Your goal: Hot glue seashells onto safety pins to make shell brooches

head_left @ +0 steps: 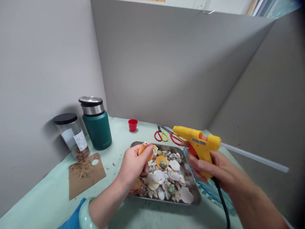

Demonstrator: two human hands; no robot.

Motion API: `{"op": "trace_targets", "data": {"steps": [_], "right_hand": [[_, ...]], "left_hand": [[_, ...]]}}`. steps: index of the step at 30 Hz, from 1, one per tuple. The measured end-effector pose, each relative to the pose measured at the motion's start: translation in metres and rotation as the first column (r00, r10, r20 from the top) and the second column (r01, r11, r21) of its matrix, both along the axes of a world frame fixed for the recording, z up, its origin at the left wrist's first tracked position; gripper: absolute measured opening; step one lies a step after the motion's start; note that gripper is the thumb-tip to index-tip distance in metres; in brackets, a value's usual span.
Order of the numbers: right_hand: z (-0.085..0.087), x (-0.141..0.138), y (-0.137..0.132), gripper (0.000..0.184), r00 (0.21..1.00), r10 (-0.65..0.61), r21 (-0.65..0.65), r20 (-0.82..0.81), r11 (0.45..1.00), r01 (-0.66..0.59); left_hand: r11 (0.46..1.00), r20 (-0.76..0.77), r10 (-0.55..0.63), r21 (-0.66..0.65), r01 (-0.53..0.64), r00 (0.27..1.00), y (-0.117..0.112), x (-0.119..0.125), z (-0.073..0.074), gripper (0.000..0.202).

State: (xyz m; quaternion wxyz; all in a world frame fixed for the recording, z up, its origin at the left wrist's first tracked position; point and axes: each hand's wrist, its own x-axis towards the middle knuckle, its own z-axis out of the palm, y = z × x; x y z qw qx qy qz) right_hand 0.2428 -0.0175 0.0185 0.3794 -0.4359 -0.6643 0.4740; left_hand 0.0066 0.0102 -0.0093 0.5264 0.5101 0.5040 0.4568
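Your left hand (pixel 133 162) pinches an orange shell (pixel 142 149) over the left side of the tray (pixel 195 192) — likely light, stiff and brittle, best held by its rim. Your right hand (pixel 215 167) wraps the glue gun (pixel 199 141) by its handle — fingers behind the nozzle (pixel 175 128).

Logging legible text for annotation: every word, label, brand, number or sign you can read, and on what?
None legible.
Yellow glue gun: side label, too blurred.
Clear jar: white label with fine print, too small.
Green flask: tiny mark low on its side, too small.
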Motion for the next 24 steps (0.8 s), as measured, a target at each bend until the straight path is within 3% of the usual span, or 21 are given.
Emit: {"op": "trace_targets", "data": {"steps": [4, 11, 16, 24], "right_hand": [[-0.01, -0.024, -0.008, 0.038, 1.0, 0.027, -0.062, -0.011, 0.998, -0.027], [-0.011, -0.03, -0.013, 0.033, 0.98, 0.009, 0.074, 0.201, 0.997, -0.024], [-0.005, -0.035, -0.014, 0.025, 0.972, -0.004, 0.164, 0.234, 0.986, -0.036], [-0.004, -0.037, -0.013, 0.023, 0.961, 0.007, 0.178, 0.276, 0.982, -0.058]], "left_hand": [[0.999, -0.071, -0.008, 0.039, 0.01, 0.997, -0.002, 0.0, -0.001, 0.035], [0.997, -0.104, -0.023, 0.067, 0.03, 0.994, -0.002, 0.001, -0.001, 0.033], [0.997, -0.092, -0.02, 0.069, 0.027, 0.996, -0.003, 0.002, 0.001, 0.034], [0.997, -0.105, -0.016, 0.08, 0.025, 0.994, -0.004, 0.002, 0.002, 0.035]]}}
